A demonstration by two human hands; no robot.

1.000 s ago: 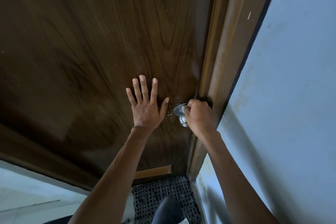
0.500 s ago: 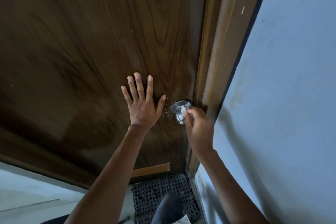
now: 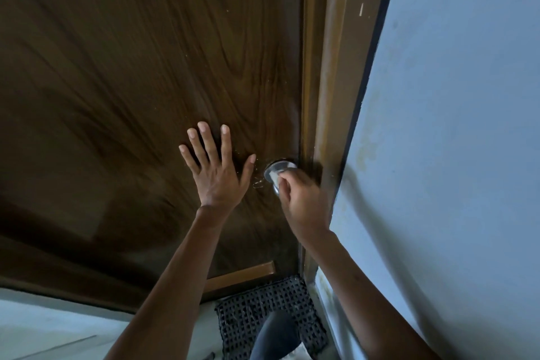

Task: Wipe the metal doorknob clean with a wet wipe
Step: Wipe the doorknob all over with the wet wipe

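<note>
A shiny metal doorknob [image 3: 277, 169] sticks out of the dark wooden door [image 3: 131, 82] near its right edge. My right hand [image 3: 304, 202] is curled over the knob from below and covers most of it; a sliver of the white wet wipe [image 3: 281, 176] shows at my fingertips against the metal. Only the knob's upper rim and left side are visible. My left hand [image 3: 216, 172] lies flat on the door just left of the knob, fingers spread, holding nothing.
A brown door frame [image 3: 327, 96] runs beside the knob, with a pale blue wall [image 3: 453, 155] to its right. On the floor below lies a dark woven mat [image 3: 263, 310], and my knee [image 3: 277, 336] is over it.
My right hand has slid down and around the knob, from its right side to below it, uncovering the top rim. My left hand stays flat on the door.
</note>
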